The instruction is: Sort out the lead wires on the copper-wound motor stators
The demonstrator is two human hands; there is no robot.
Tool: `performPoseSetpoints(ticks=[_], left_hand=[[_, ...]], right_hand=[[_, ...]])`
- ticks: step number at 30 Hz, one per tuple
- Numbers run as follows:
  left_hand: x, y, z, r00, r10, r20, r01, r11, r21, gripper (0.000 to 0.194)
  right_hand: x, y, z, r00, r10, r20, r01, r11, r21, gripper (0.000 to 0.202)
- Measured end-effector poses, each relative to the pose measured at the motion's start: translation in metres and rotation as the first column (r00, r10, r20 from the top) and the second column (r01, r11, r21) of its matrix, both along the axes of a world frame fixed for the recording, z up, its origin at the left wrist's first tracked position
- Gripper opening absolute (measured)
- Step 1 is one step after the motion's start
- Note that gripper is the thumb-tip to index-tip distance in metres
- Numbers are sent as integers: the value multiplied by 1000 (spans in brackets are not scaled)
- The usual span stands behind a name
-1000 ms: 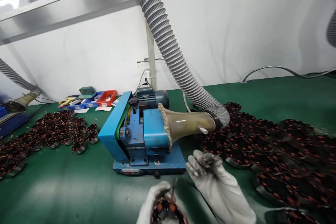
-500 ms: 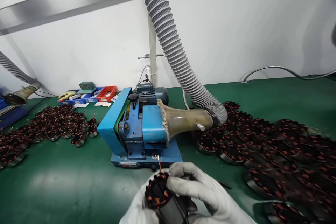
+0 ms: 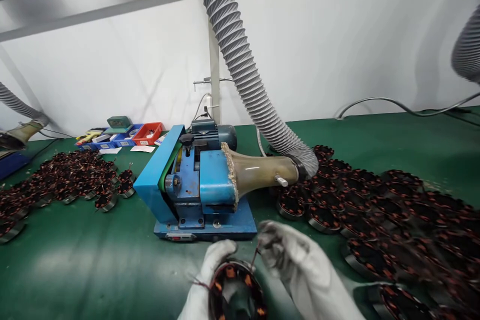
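Both my hands wear white gloves at the bottom middle of the head view. My left hand (image 3: 210, 280) cups a round motor stator (image 3: 235, 292) with copper-coloured windings, its open face turned up toward me. My right hand (image 3: 296, 265) sits just right of it, fingertips pinched on a thin wire lead (image 3: 255, 256) that rises from the stator's rim. Directly beyond my hands stands a blue bench machine (image 3: 198, 190) with a tan funnel (image 3: 258, 172) on its right side.
A grey ribbed hose (image 3: 240, 60) runs from the funnel up past the top edge. Many stators lie on the green mat at right (image 3: 367, 200) and at left (image 3: 67, 180). Small red and blue bins (image 3: 138, 135) stand at the back left.
The stator has turned from tilted to face up in my left hand. My right hand came off its top and now pinches a wire at its rim. The view shifted slightly.
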State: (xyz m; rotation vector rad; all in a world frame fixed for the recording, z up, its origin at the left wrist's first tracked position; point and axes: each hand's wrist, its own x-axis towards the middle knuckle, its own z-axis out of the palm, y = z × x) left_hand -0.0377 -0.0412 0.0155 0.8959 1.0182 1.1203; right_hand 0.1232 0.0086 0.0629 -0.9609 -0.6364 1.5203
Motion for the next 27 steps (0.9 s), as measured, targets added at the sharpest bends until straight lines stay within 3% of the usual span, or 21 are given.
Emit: performPoseSetpoints(ticks=[2, 4, 8, 10, 12, 14, 17, 19, 22, 27], left_hand=[[0, 3, 3, 975, 49, -216, 4, 971, 238, 64], [1, 6, 5, 933, 103, -344, 46, 916, 398, 60], [4, 5, 9, 923, 113, -369, 85, 873, 481, 56], [8, 2, 11, 905, 145, -401, 61, 887, 458, 62], [14, 3, 11, 852, 228, -471, -75, 944, 322, 69], [20, 8, 7, 839, 296, -456, -222, 952, 210, 71], [25, 26, -5, 931, 314, -188, -271, 936, 224, 56], [25, 39, -14, 948, 309, -80, -285, 931, 226, 49], [23, 57, -23, 941, 336, -51, -323, 931, 169, 43], [25, 71, -24, 930, 367, 11, -366, 925, 100, 46]], right_hand=[[-7, -1, -3, 971, 134, 197, -147, 988, 51, 29], [-14, 1, -6, 949, 173, 265, -192, 980, 51, 20], [-11, 14, -7, 995, 101, 13, -101, 994, -49, 20], [-4, 20, -6, 994, -82, -74, 79, 996, -34, 27], [-3, 20, -8, 977, -214, 13, 214, 977, 9, 28], [-10, 13, -15, 962, -145, 232, 128, 988, 87, 28], [-31, 4, -35, 874, -34, 485, -54, 985, 166, 32], [-43, 6, -49, 832, -72, 550, -42, 980, 192, 30], [-49, 20, -60, 809, -55, 585, -70, 979, 189, 29], [-46, 37, -51, 811, 4, 585, -116, 981, 155, 30]])
